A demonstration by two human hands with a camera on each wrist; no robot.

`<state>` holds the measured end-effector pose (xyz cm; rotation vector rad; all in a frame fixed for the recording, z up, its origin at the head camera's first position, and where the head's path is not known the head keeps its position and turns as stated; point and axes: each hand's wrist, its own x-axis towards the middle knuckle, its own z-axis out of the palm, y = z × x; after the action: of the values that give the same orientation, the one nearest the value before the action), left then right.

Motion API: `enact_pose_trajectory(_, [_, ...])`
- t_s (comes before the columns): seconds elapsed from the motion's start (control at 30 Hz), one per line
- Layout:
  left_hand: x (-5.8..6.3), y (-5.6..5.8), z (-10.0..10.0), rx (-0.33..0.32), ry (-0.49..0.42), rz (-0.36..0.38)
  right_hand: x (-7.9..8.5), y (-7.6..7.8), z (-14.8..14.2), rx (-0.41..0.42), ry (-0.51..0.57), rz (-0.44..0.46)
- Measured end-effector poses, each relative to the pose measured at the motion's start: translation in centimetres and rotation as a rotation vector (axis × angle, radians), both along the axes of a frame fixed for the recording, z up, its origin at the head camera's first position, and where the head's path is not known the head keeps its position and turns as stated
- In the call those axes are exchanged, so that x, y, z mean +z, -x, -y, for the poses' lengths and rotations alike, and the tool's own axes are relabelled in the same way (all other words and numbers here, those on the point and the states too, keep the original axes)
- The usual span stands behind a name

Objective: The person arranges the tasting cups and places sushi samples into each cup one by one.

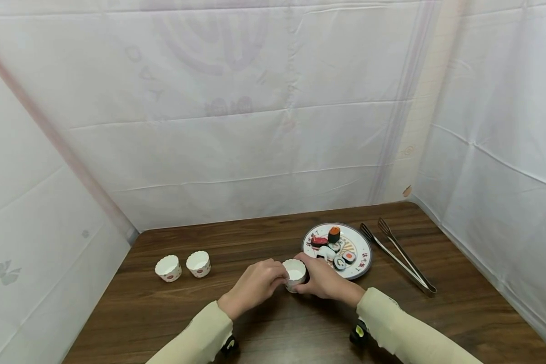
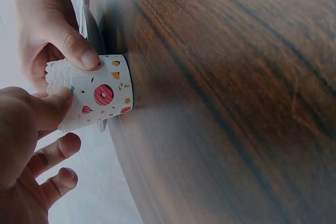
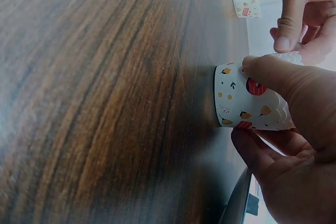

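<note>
Pale cream fabric sleeves (image 1: 197, 331) lie closest to us, angled inward so that both hands share one small object. At the fingertips, the left hand (image 1: 259, 280) pinches the scalloped rim of a white paper baking cup printed with red doughnuts and yellow flowers (image 2: 107, 95), its spare fingers spread away from the wall. We see the right hand (image 1: 323, 280) grasping the same cup around its side, thumb opposite fingers, presumably to steady the thin paper without crushing it. The cup is upright between the hands, though we cannot tell whether its base touches the dark brown wood-grain table (image 1: 250, 237). Several wavy edges crowd its rim, so we suspect a nested stack.

Just beside the right hand sits a round white plate with a dark rim and red lettering (image 1: 357, 240), keeping its sushi-like pieces (image 1: 349, 257) grouped together. Next to it, silver metal tongs (image 1: 407, 257) lie spread in a V, joined end toward the person, handy for the right hand, we judge. Well apart on the left, two matching white paper cups (image 1: 168, 268) (image 1: 198, 264) stand side by side, mouths up.
</note>
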<state>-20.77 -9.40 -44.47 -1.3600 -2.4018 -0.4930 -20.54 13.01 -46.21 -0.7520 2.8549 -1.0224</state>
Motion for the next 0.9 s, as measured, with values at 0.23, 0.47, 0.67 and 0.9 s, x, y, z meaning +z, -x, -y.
enact_pose_trajectory(0.23, [-0.17,0.00,-0.12,0.013,-0.003,-0.018,0.06,-0.03,0.05,-0.003,-0.004,0.008])
enact_pose_trajectory(0.47, [-0.09,-0.18,-0.15,0.043,0.015,0.002,0.15,-0.05,0.07,-0.005,-0.002,0.002])
enact_pose_trajectory(0.67, [-0.18,-0.15,-0.17,0.045,0.004,-0.005,0.14,-0.05,0.07,-0.004,0.003,-0.001])
enact_pose_trajectory(0.9, [-0.20,-0.37,-0.22,0.045,-0.014,0.012,0.00,-0.05,-0.01,0.000,0.010,0.008])
